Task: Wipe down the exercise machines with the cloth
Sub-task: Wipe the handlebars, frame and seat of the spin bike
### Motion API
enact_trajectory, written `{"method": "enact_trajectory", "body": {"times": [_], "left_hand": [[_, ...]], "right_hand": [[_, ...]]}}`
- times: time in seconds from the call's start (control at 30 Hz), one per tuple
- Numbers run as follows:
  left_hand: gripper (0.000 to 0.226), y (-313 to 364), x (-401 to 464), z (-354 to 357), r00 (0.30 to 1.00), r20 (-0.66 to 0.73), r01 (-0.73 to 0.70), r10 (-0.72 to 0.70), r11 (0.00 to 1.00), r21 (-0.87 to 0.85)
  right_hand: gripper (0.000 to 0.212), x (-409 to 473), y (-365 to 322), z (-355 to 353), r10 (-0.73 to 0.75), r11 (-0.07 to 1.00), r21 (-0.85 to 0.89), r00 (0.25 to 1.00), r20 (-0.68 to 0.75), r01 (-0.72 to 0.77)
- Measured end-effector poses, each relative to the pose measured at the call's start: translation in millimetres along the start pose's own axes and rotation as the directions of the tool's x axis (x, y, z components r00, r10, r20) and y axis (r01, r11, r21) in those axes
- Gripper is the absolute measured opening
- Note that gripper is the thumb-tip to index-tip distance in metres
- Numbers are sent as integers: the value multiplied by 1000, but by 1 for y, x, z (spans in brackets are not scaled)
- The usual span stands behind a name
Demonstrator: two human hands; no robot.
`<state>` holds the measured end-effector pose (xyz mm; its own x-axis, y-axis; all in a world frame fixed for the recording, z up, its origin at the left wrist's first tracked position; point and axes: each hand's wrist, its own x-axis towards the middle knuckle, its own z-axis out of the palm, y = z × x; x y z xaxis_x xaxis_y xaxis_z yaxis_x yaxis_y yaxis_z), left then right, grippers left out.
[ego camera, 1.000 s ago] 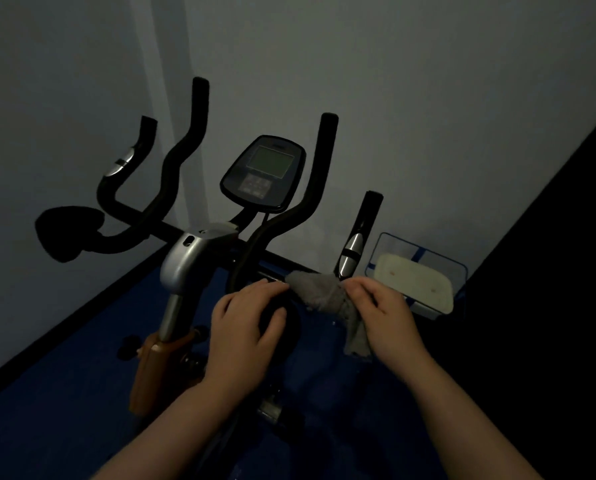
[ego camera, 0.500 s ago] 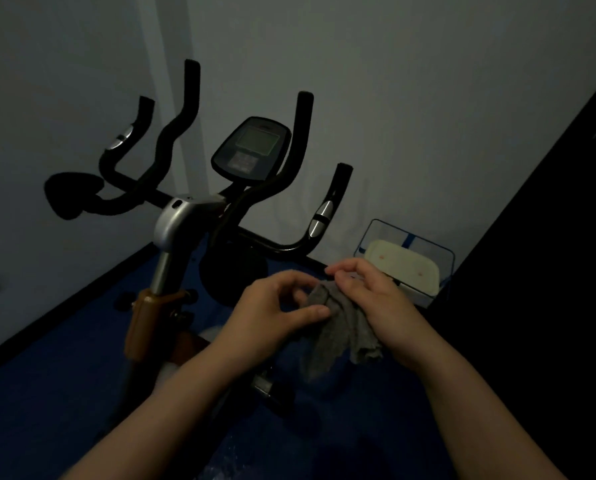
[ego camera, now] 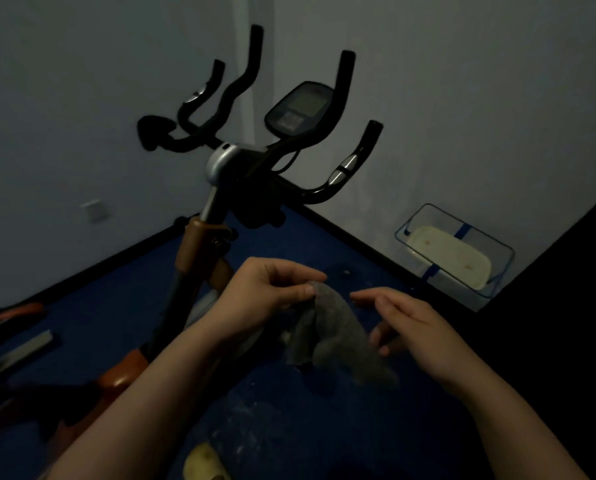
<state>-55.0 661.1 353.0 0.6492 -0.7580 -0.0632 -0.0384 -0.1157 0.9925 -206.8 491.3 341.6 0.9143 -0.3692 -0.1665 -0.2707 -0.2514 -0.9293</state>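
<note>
Head camera shows us one exercise bike (ego camera: 227,188) standing in the corner on a blue floor (ego camera: 324,427), the largest thing in sight and well apart from our hands. We count four upright handlebar (ego camera: 345,98) ends, one console (ego camera: 298,109) between them, and a single silver clamp housing (ego camera: 222,162) on the stem. To the right, near the wall, sits one clear plastic bin (ego camera: 497,271) holding a pale pad; a second orange-and-black machine frame (ego camera: 19,317) lies at the far left edge, too dark for us to read in detail.

One grey cloth (ego camera: 338,337) hangs in the air between our hands, below and in front of the bike, touching no part of it. Our left hand (ego camera: 265,289) pinches its top corner between thumb and forefinger, so that grip is clamped on the cloth. Our right hand (ego camera: 417,323) sits just beside the hanging cloth; its upper fingers are straight and apart from the fabric, and we cannot tell whether the lower ones touch it.

As for progress, nothing in this dim light tells us which surfaces are already clean. We judge that we are refolding or regripping the cloth rather than wiping, so the handlebars, console, frame and the second machine may all remain to be done.
</note>
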Motion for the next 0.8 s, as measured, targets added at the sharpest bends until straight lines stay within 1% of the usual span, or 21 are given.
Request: {"method": "enact_trajectory", "body": {"times": [0.07,0.13,0.2,0.27,0.3,0.37,0.4,0.43,0.47,0.53,0.57,0.63,0.67,0.73,0.8], "left_hand": [[21,-2,-21,-3,999,-23,49,-49,998,-38],[23,-5,-41,-9,996,-45,79,-82,995,-64],[23,-4,-60,-17,994,-64,86,-89,995,-53],[21,-1,-78,-25,990,-108,85,-91,995,-50],[20,0,-86,-30,985,-144,82,-91,995,-63],[19,1,-103,-42,970,-229,62,-83,993,-100],[20,0,-112,-49,959,-275,40,-69,993,-110],[20,-2,-121,-56,946,-319,19,-58,992,-126],[21,-4,-130,-63,932,-359,-2,-56,988,-157],[20,-10,-149,-75,907,-415,-33,-71,971,-237],[19,-13,-159,-80,898,-432,-40,-85,961,-274],[17,-23,-181,-93,886,-448,-40,-121,942,-334],[17,-28,-193,-102,879,-458,-34,-134,940,-340],[17,-36,-219,-122,853,-507,-39,-122,955,-295],[17,-41,-244,-143,816,-574,-62,-74,975,-215]], "right_hand": [[24,-2,-2,8,-13,1000,19,998,60,12],[23,-3,-7,22,-62,998,1,992,106,63],[20,-3,-16,42,-117,992,-32,977,179,125],[20,-7,-23,67,-139,985,-71,962,234,160],[23,-8,-25,78,-149,980,-95,962,228,174],[26,-10,-27,98,-153,982,-90,978,140,167],[27,-11,-28,106,-137,988,-50,985,103,143],[26,-12,-28,114,-105,994,-18,990,95,107],[25,-14,-29,123,-56,998,-19,990,126,59],[17,-20,-32,148,38,999,0,964,263,-39],[18,-23,-33,164,79,993,58,939,336,-104],[32,-29,-37,197,117,960,180,890,440,-215],[39,-32,-40,212,121,942,226,878,464,-249],[44,-37,-48,235,101,894,344,876,471,-288],[44,-39,-56,251,86,816,495,909,408,-299]]}}
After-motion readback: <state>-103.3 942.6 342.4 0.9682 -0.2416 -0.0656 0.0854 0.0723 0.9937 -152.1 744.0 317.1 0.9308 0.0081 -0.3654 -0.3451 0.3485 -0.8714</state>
